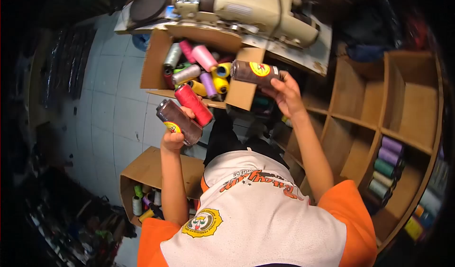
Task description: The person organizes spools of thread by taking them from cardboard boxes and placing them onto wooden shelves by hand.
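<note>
My left hand [173,139] is closed around two thread spools side by side. One is a dark brown spool [182,120] with a yellow label, the other a red spool [194,107]. My right hand [286,92] grips another dark brown spool [244,72] by one end, its yellow and red label facing up. That spool is over the right flap of an open cardboard box [154,61]. Inside the box lie several loose spools, among them a pink spool [204,57], a purple spool [207,83] and a silver-grey spool [186,74].
A beige sewing machine [251,6] stands on a table behind the box. Wooden shelving [379,122] is at the right, with a row of spools [386,167] in one compartment. Another cardboard box [156,165] with spools sits at lower left, on a tiled floor [113,101].
</note>
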A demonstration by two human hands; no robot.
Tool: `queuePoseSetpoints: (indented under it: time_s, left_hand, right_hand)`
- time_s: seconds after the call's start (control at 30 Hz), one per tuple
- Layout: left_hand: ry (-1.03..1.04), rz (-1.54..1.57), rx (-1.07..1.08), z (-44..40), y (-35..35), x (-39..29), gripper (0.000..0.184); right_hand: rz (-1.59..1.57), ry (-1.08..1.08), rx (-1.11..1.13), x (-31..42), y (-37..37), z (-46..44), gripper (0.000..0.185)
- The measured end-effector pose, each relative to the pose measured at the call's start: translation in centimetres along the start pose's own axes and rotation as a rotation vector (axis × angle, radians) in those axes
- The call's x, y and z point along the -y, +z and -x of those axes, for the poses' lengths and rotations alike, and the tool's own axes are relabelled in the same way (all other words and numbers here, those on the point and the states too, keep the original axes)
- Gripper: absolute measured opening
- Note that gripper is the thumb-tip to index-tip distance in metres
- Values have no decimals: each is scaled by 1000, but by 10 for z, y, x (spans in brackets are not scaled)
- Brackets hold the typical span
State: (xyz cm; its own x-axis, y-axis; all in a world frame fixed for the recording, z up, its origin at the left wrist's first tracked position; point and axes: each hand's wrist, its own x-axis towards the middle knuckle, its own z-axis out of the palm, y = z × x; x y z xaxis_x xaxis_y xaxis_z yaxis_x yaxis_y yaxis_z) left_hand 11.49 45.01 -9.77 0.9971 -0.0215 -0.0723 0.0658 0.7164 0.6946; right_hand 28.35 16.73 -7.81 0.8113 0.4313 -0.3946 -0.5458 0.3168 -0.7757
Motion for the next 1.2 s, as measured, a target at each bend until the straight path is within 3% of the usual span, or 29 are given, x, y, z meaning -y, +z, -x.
queuePoseSetpoints:
  time_s: [0.1,0.13,0.23,0.37,0.4,0.5,0.53,0.67,0.8,0.93,1.07,1.1,1.13,1.17,1.2]
  left_hand:
    - [-119,-24,118,-3,27,27,70]
    - [-76,9,83,-6,60,38,72]
    - [-187,109,317,9,74,95,70]
    - [-256,39,290,64,135,171,74]
    - [-283,63,268,81,154,185,75]
    - [-446,54,264,130,186,232,78]
    - [-476,82,278,142,190,244,77]
    - [-551,71,255,183,202,268,70]
    - [-668,79,243,214,207,282,67]
    - [-765,-1,197,245,201,305,73]
    - [-841,-60,210,265,205,298,75]
    - [-875,-43,231,270,205,293,75]
    - [-901,-26,249,274,201,286,75]
    - [-927,-11,263,281,194,279,75]
    - [-917,-81,303,288,182,278,75]
  right_hand:
    - [-314,44,87,-6,-9,88,54]
    - [-365,92,131,-11,-18,116,59]
    - [-531,206,219,-37,-57,197,67]
    - [184,177,55,-87,-121,294,77]
    - [250,163,-34,-94,-128,314,79]
    - [398,278,-10,-117,-157,365,74]
    - [317,170,-7,-130,-165,375,75]
    - [-418,298,-59,-135,-185,419,63]
    - [243,252,-40,-154,-207,447,70]
    - [421,-3,-342,-183,-211,478,60]
    - [612,118,-704,-200,-238,522,58]
    - [763,41,-823,-221,-258,541,55]
    - [691,104,-967,-212,-252,557,54]
    - [896,134,-1094,-219,-264,574,59]
    - [961,40,-1230,-230,-281,588,60]
